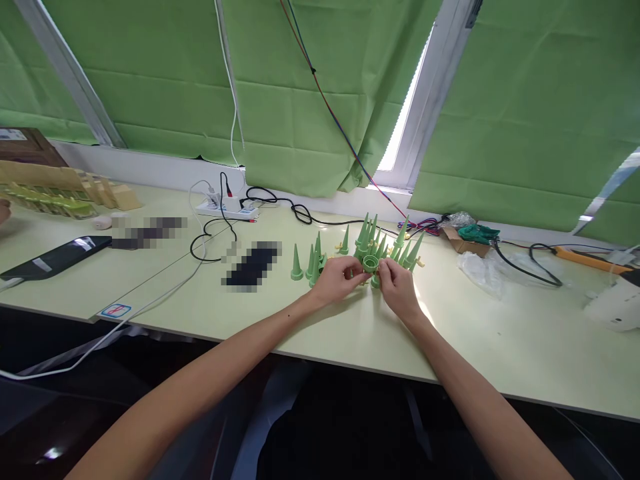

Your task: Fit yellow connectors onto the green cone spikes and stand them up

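The cones right of the frame's centre are mid green, with yellow bits at the cluster's right edge; the round piece in front is green too; the counter is pale yellowish green; plain leaf-green curtains fill the top, crossed by red and blue wires; left of centre, the power strip is white; at lower left, a sticker shows red and blue on white.

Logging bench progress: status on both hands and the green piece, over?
Left hand and right hand on green piece. Round open end showing. Green cones crowding close by.
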{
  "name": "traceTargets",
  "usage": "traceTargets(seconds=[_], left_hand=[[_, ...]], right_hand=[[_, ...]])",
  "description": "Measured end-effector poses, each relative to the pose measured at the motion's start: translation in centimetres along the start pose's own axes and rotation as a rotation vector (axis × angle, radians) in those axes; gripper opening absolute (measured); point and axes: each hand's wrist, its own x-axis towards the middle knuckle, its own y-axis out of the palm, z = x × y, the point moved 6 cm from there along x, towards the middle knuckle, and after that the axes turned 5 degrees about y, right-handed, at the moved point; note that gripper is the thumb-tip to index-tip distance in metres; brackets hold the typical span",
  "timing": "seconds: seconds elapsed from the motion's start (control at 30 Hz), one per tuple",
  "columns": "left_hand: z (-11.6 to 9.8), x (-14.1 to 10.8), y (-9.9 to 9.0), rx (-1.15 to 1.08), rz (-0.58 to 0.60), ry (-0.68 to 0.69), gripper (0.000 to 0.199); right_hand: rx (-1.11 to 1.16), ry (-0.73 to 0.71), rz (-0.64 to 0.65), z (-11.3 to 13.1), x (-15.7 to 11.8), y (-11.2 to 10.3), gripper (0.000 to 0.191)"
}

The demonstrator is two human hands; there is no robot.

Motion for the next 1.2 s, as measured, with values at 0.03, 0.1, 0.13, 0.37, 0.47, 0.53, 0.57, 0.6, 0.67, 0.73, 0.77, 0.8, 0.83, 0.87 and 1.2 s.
traceTargets(seconds=[0.03, 0.1, 0.13, 0.37, 0.47, 0.53, 0.57, 0.6, 0.67, 0.73, 0.77, 0.8, 0.83, 0.87, 1.2], left_hand=[[0.1, 0.0, 0.1, -0.037, 0.016, -0.037, 0.033], [0.4, 0.0, 0.3, -0.138, 0.060, -0.113, 0.032], [0.5, -0.1, 0.4, -0.198, 0.079, -0.151, 0.032], [0.9, -0.1, 0.5, -0.491, 0.097, -0.307, 0.059], [0.9, -0.1, 0.7, -0.497, 0.116, -0.329, 0.066], [0.9, -0.2, 0.8, -0.477, 0.136, -0.339, 0.067], [0.9, -0.3, 0.9, -0.465, 0.141, -0.345, 0.067], [0.9, -0.3, 0.9, -0.453, 0.145, -0.351, 0.067], [1.0, -0.4, 0.9, -0.434, 0.150, -0.356, 0.067], [1.0, -0.4, 0.9, -0.421, 0.151, -0.345, 0.065], [1.0, -0.4, 0.8, -0.417, 0.152, -0.337, 0.065], [1.0, -0.4, 0.8, -0.413, 0.152, -0.329, 0.064], [1.0, -0.4, 0.8, -0.408, 0.154, -0.323, 0.063], [1.0, -0.4, 0.7, -0.402, 0.159, -0.317, 0.062], [0.1, -0.7, 0.3, -0.361, 0.167, -0.271, 0.046]], right_hand=[[0.011, 0.005, -0.005, 0.0, 0.0, 0.0, 0.039], [0.042, 0.021, -0.014, -0.1, -0.1, -0.1, 0.038], [0.062, 0.030, -0.016, -0.2, -0.2, -0.1, 0.036], [0.170, 0.045, 0.001, -0.8, -0.2, 0.1, 0.031], [0.184, 0.041, 0.036, -0.9, -0.2, 0.4, 0.032], [0.194, 0.038, 0.052, -0.9, -0.2, 0.5, 0.033], [0.198, 0.037, 0.054, -0.9, -0.2, 0.5, 0.034], [0.199, 0.037, 0.056, -0.8, -0.2, 0.5, 0.035], [0.196, 0.037, 0.059, -0.8, -0.2, 0.6, 0.038], [0.187, 0.037, 0.073, -0.9, -0.2, 0.7, 0.039], [0.181, 0.039, 0.083, -0.9, -0.2, 0.8, 0.040], [0.177, 0.041, 0.091, -1.0, -0.2, 0.9, 0.040], [0.173, 0.045, 0.099, -1.1, -0.2, 0.9, 0.040], [0.170, 0.049, 0.103, -1.2, -0.2, 1.0, 0.040], [0.124, 0.073, 0.109, -1.5, -0.1, 1.0, 0.040]])
